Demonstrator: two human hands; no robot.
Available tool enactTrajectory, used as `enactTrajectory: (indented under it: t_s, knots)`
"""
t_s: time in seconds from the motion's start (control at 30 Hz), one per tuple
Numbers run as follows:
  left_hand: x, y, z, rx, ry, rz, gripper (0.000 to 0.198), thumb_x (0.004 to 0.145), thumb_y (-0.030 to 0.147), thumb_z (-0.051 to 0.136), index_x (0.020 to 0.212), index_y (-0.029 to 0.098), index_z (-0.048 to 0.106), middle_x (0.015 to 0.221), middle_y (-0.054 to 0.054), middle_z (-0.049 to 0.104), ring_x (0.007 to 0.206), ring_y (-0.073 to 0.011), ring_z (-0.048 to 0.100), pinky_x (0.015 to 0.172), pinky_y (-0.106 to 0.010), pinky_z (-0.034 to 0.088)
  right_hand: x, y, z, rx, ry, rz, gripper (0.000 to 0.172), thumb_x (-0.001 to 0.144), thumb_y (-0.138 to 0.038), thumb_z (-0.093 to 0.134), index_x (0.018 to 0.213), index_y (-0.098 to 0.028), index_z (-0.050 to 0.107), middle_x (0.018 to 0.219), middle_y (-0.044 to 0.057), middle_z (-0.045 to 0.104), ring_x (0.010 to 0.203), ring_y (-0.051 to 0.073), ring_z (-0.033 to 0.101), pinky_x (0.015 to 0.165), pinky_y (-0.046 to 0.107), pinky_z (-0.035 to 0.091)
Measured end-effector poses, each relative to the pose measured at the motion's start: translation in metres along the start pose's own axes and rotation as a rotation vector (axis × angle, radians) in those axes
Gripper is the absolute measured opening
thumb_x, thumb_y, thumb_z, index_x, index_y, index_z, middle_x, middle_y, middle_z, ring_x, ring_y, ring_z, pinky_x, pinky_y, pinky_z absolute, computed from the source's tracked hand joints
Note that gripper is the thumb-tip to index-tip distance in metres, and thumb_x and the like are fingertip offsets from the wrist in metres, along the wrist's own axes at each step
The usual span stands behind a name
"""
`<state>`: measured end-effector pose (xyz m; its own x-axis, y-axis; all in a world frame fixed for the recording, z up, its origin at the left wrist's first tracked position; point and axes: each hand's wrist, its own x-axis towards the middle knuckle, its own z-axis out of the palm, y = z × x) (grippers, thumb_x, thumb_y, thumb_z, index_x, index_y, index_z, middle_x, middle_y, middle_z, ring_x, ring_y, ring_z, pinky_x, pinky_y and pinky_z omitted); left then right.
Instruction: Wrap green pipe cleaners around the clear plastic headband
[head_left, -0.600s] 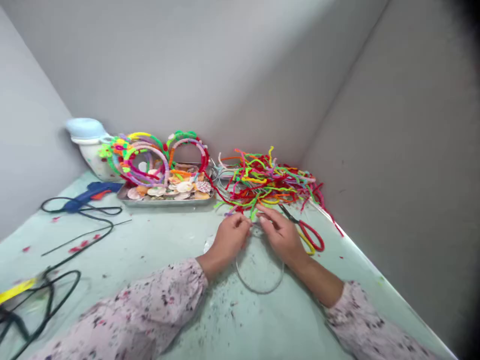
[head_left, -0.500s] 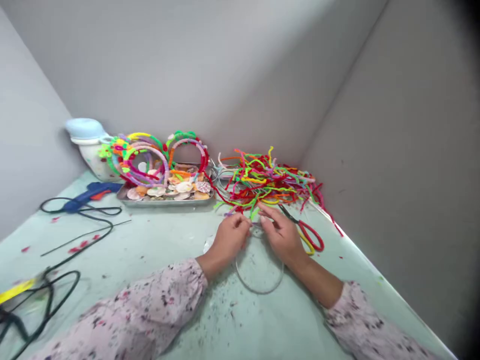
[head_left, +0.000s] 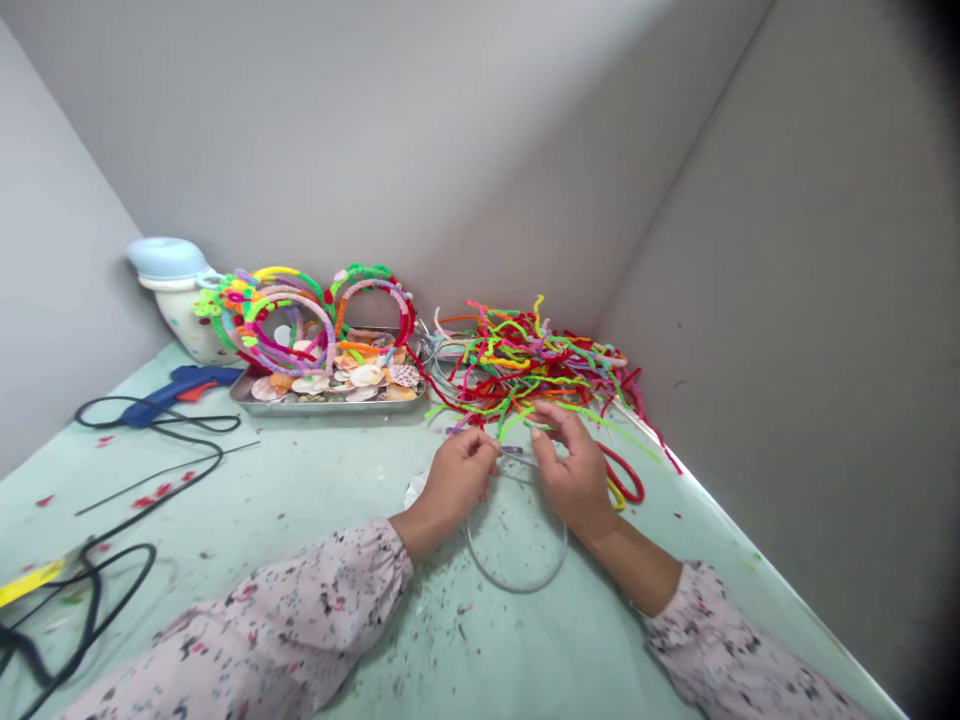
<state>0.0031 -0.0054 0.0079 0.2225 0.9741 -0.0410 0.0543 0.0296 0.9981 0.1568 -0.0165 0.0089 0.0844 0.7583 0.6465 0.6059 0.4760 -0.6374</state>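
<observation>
My left hand (head_left: 465, 480) pinches the top of a thin, bare hairband hoop (head_left: 517, 589), which lies mostly flat on the pale green table (head_left: 315, 500). A short purple wrapped section shows near those fingers. My right hand (head_left: 574, 475) is raised just above the hoop, its fingertips on a long green pipe cleaner (head_left: 607, 432). Behind both hands lies a tangled heap of multicoloured pipe cleaners (head_left: 525, 365). Red-handled scissors (head_left: 626, 478) lie partly hidden beyond my right hand.
A metal tray of seashells (head_left: 326, 406) stands at the back, with finished pipe-cleaner hairbands (head_left: 289, 320) leaning there beside a white jar with a blue lid (head_left: 176, 290). A blue glue gun (head_left: 176, 390) and its black cord (head_left: 150, 480) lie left. Grey walls bound the back and right.
My right hand has shifted up and apart from my left, and a green pipe cleaner now stretches across it to the right. The scissors are more covered.
</observation>
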Motion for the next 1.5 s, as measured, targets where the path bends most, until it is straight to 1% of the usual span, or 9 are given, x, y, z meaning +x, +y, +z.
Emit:
enactTrajectory:
  t_s: [0.07, 0.17, 0.3, 0.5, 0.63, 0.87, 1.17, 1.33, 1.5]
  knots:
    - [0.0004, -0.0014, -0.0001, 0.003, 0.003, 0.007, 0.017, 0.078, 0.03, 0.048, 0.067, 0.017, 0.048, 0.055, 0.005, 0.05, 0.036, -0.0053, 0.04, 0.036, -0.018, 0.031, -0.0014, 0.0001, 0.0014, 0.046, -0.018, 0.026, 0.017, 0.086, -0.02, 0.052, 0.102, -0.02, 0.056, 0.1, 0.007, 0.062, 0.092, 0.018, 0.06, 0.081, 0.033, 0.05]
    - [0.0006, -0.0021, -0.0005, 0.001, 0.008, 0.007, 0.016, 0.077, 0.029, 0.048, 0.067, 0.017, 0.048, 0.054, 0.005, 0.049, 0.036, -0.0055, 0.039, 0.036, -0.018, 0.031, -0.0016, -0.0011, 0.0029, 0.062, -0.112, 0.007, 0.006, 0.085, -0.022, 0.054, 0.088, -0.019, 0.057, 0.095, 0.006, 0.062, 0.092, 0.018, 0.058, 0.076, 0.03, 0.05]
    - [0.0, -0.0001, -0.0006, -0.009, 0.001, 0.009, 0.013, 0.075, 0.025, 0.048, 0.066, 0.017, 0.048, 0.051, 0.006, 0.046, 0.035, -0.0055, 0.038, 0.035, -0.018, 0.03, 0.0003, -0.0025, 0.0029, 0.034, -0.215, -0.02, 0.011, 0.086, -0.022, 0.052, 0.084, -0.019, 0.062, 0.091, 0.006, 0.062, 0.089, 0.018, 0.058, 0.076, 0.029, 0.048]
    - [-0.0007, 0.0026, -0.0006, -0.022, -0.017, 0.025, 0.015, 0.076, 0.027, 0.049, 0.064, 0.017, 0.048, 0.052, 0.005, 0.046, 0.035, -0.0057, 0.038, 0.036, -0.018, 0.03, 0.0011, -0.0037, 0.0012, 0.056, -0.309, 0.036, 0.016, 0.088, -0.025, 0.051, 0.089, -0.019, 0.065, 0.087, 0.005, 0.063, 0.083, 0.017, 0.058, 0.073, 0.028, 0.045]
    - [-0.0001, 0.0015, -0.0012, -0.019, -0.035, 0.044, 0.017, 0.076, 0.028, 0.05, 0.064, 0.017, 0.048, 0.051, 0.005, 0.045, 0.036, -0.0059, 0.038, 0.036, -0.018, 0.031, 0.001, -0.0019, 0.0016, 0.103, -0.324, 0.081, 0.016, 0.087, -0.028, 0.052, 0.088, -0.018, 0.065, 0.084, 0.004, 0.063, 0.078, 0.016, 0.057, 0.07, 0.027, 0.044]
    - [0.0015, -0.003, -0.0016, 0.024, -0.057, 0.067, 0.019, 0.078, 0.031, 0.049, 0.066, 0.016, 0.05, 0.052, 0.005, 0.047, 0.037, -0.0054, 0.038, 0.037, -0.018, 0.032, 0.0032, 0.0035, 0.0021, 0.237, -0.357, 0.282, 0.022, 0.084, -0.036, 0.055, 0.079, -0.017, 0.064, 0.072, 0.001, 0.061, 0.066, 0.015, 0.054, 0.063, 0.026, 0.043]
    - [-0.0009, -0.0005, -0.0013, 0.03, -0.071, 0.063, 0.023, 0.079, 0.035, 0.05, 0.065, 0.017, 0.05, 0.05, 0.006, 0.044, 0.037, -0.0056, 0.036, 0.038, -0.018, 0.031, 0.0044, 0.0003, 0.0012, 0.276, -0.355, 0.343, 0.026, 0.082, -0.041, 0.057, 0.072, -0.017, 0.061, 0.061, -0.001, 0.054, 0.057, 0.014, 0.047, 0.054, 0.025, 0.038]
    - [-0.0016, 0.0008, -0.0015, 0.029, -0.087, 0.05, 0.022, 0.079, 0.034, 0.05, 0.065, 0.017, 0.049, 0.05, 0.006, 0.044, 0.036, -0.0059, 0.037, 0.038, -0.019, 0.031, 0.0042, 0.0007, 0.0006, 0.296, -0.372, 0.352, 0.026, 0.081, -0.042, 0.057, 0.073, -0.017, 0.061, 0.062, -0.001, 0.054, 0.058, 0.013, 0.048, 0.055, 0.025, 0.039]
    - [-0.0024, 0.0011, -0.0011, 0.032, -0.13, 0.054, 0.024, 0.081, 0.037, 0.048, 0.068, 0.016, 0.052, 0.051, 0.005, 0.046, 0.037, -0.0063, 0.039, 0.039, -0.019, 0.031, 0.004, 0.0035, 0.0028, 0.318, -0.345, 0.434, 0.028, 0.079, -0.043, 0.059, 0.073, -0.016, 0.061, 0.061, -0.001, 0.055, 0.057, 0.013, 0.049, 0.055, 0.025, 0.04]
